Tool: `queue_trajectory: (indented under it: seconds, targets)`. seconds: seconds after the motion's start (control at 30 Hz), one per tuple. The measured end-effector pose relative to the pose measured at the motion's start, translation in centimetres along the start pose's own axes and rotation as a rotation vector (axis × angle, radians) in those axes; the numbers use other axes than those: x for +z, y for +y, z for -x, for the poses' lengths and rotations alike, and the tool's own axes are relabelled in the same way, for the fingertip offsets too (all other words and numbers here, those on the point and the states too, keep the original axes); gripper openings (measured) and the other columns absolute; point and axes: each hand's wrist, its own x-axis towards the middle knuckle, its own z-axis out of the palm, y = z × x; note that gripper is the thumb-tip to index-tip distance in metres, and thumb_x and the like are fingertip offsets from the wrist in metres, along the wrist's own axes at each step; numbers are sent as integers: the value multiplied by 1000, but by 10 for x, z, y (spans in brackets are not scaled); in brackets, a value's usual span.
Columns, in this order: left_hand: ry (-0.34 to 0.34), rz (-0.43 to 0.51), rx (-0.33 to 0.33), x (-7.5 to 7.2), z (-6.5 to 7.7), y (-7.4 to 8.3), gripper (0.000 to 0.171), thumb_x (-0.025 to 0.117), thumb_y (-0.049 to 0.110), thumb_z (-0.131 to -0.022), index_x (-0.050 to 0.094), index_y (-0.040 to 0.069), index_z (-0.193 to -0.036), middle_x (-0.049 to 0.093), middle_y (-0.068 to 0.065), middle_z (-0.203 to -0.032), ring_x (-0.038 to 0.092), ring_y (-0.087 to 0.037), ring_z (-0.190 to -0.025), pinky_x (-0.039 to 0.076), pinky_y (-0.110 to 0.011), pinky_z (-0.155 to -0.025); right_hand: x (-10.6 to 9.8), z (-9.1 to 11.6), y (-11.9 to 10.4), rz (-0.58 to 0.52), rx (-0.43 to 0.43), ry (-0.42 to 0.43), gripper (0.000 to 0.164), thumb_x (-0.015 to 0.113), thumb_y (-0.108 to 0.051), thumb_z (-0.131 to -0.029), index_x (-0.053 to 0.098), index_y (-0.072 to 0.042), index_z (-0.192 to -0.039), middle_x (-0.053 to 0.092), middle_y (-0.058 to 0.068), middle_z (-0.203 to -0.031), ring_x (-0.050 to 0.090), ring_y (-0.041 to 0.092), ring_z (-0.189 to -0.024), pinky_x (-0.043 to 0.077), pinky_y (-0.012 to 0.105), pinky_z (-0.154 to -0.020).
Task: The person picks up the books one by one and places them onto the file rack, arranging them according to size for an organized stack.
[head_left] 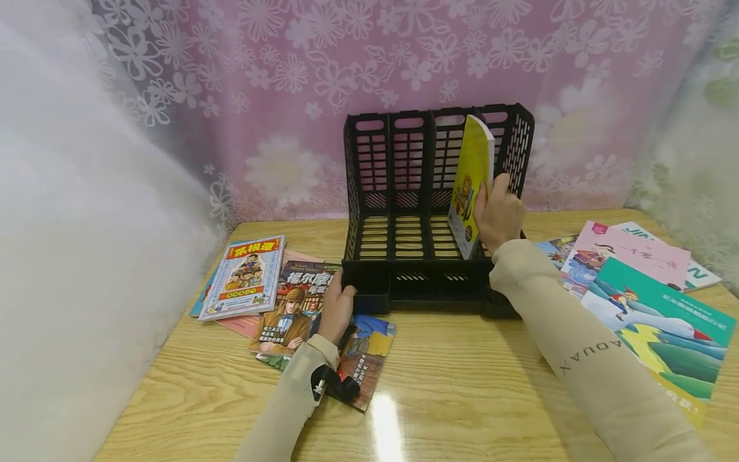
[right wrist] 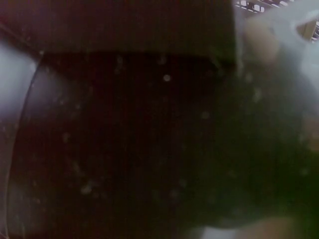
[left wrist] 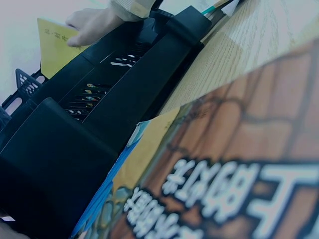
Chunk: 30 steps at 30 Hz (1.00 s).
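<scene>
A black plastic book rack (head_left: 410, 250) with upright dividers stands on the table. Inside its right part is a yellow book (head_left: 472, 176), upright and slightly tilted, with cartoon figures on the cover. My right hand (head_left: 501, 212) grips this book by its near edge, thumb on the cover side. In the left wrist view the yellow book (left wrist: 56, 47) rises behind the rack's front. My left hand (head_left: 337, 309) holds the rack's front left corner; its fingertips are partly hidden there. The right wrist view is mostly dark and blurred.
Left of the rack lie several books, among them a white-bordered comic (head_left: 245, 276) and a detective book (head_left: 294, 308). A brown-covered book (head_left: 366, 359) lies under my left wrist. More books, including a green one (head_left: 670, 321) and a pink one (head_left: 629, 253), overlap at the right. A flowered curtain (head_left: 288, 128) hangs behind.
</scene>
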Motion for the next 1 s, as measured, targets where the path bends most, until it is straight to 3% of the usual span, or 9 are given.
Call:
queue_trajectory:
  seconds: [0.17, 0.43, 0.6, 0.77, 0.87, 1.0]
  targets:
    - [3, 11, -1, 1, 0, 1, 60, 38, 12, -95, 23, 1, -152, 27, -18, -155, 27, -36, -141, 24, -54, -111, -1, -2, 1, 28, -4, -41, 33, 44, -25, -102, 45, 6, -93, 42, 20, -53, 47, 43, -42, 37, 51, -39]
    - [-8, 4, 6, 3, 1, 3, 60, 38, 11, -94, 23, 0, -151, 26, -20, -155, 25, -37, -141, 24, -55, -111, -4, 0, 6, 55, 23, -189, 31, 45, -24, -101, 47, 6, -93, 42, 17, -52, 46, 38, -39, 32, 43, -38]
    - [-5, -11, 2, 3, 1, 3, 60, 37, 12, -94, 23, 0, -151, 25, -19, -155, 24, -36, -142, 23, -54, -111, -7, -5, 6, -25, 65, -289, 36, 45, -22, -101, 49, 13, -110, 45, 18, -55, 48, 35, -40, 35, 42, -38]
    - [-5, -1, -3, 2, 0, 3, 59, 38, 13, -95, 23, 1, -152, 25, -18, -155, 24, -36, -142, 23, -54, -112, -10, -8, 6, -103, 100, -361, 44, 44, -22, -102, 45, 17, -123, 41, 11, -51, 41, 24, -34, 33, 36, -35]
    - [-11, 5, -2, 2, 1, 1, 59, 38, 13, -96, 22, 1, -152, 26, -18, -155, 25, -36, -142, 24, -54, -111, -11, -8, 6, -122, 124, -397, 45, 43, -23, -102, 44, 16, -123, 41, 10, -50, 41, 21, -33, 34, 34, -34]
    - [-7, 9, -2, 1, 1, 0, 59, 38, 13, -95, 23, 1, -152, 27, -19, -155, 27, -36, -141, 24, -54, -111, -12, -7, 4, -113, 137, -426, 39, 48, -26, -101, 50, 11, -110, 48, 14, -55, 48, 23, -38, 39, 34, -38]
